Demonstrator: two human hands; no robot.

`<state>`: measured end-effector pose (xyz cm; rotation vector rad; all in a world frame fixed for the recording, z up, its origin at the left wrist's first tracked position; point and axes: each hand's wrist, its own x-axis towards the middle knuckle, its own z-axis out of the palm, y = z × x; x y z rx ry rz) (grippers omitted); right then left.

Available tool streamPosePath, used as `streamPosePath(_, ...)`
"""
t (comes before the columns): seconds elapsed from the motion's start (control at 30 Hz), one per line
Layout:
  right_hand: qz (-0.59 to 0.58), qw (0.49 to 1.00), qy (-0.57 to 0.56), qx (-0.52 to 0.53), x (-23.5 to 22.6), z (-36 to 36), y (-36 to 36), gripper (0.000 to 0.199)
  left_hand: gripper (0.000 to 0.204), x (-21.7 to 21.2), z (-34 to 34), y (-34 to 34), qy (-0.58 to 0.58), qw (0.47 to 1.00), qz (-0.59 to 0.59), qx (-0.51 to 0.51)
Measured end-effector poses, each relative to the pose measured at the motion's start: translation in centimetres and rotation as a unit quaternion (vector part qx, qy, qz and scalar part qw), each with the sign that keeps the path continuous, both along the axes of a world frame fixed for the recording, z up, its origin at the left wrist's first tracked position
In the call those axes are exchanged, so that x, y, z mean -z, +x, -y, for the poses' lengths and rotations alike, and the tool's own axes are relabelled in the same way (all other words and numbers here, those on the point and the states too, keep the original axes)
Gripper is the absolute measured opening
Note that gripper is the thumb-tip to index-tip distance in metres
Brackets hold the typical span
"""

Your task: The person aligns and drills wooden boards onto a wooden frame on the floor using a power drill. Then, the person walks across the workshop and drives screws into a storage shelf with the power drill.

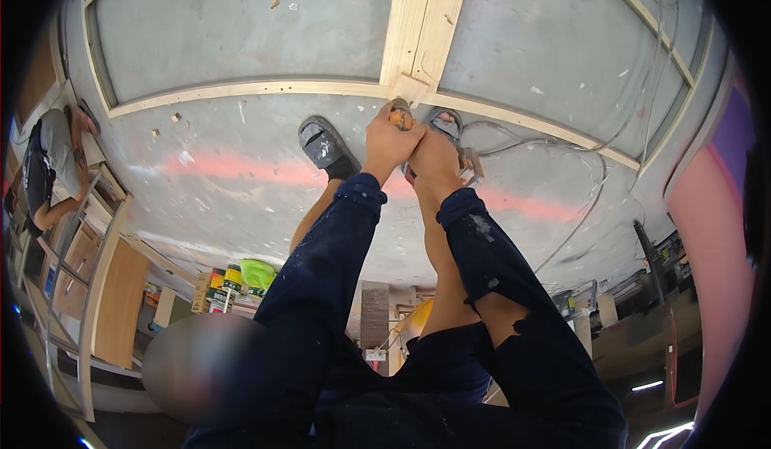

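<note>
My two hands are together just in front of a wooden frame lying on the floor. My left hand (388, 145) is closed around the front of an orange power tool (401, 118). Behind it, my right hand (436, 158) is wrapped round the tool's rear part, and the hands hide most of its body, so its exact kind is unclear. The tool's front end points at a small wooden block (410, 89). That block lies where the middle boards (424, 23) meet the near rail (265, 87) of the frame.
A dark cable (554, 140) runs to the right across the grey floor. Sandals are on my feet, the left sandal (323, 142) beside my hands. Another person (60, 160) is at the far left near a wooden rack (104, 264). Paint cans (233, 276) stand behind my left arm.
</note>
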<state>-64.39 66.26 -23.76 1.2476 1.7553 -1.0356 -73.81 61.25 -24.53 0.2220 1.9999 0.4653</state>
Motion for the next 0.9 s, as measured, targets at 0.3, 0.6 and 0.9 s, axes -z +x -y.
streamPosePath(0.3,-0.063,0.993,-0.016,0.102,-1.3,-3.4,5.0,0.032,0.045,4.4,3.4,0.9,-0.077,0.884,0.184,-0.423)
streamPosePath(0.6,-0.011,0.990,0.045,0.132,-0.2,-4.2,10.6,0.034,0.067,12.2,-2.1,2.9,-0.002,0.968,0.096,-0.232)
streamPosePath(0.9,-0.047,0.983,0.058,0.168,0.9,-3.3,11.6,0.032,0.045,11.2,-1.6,1.5,-0.015,0.951,0.208,-0.227)
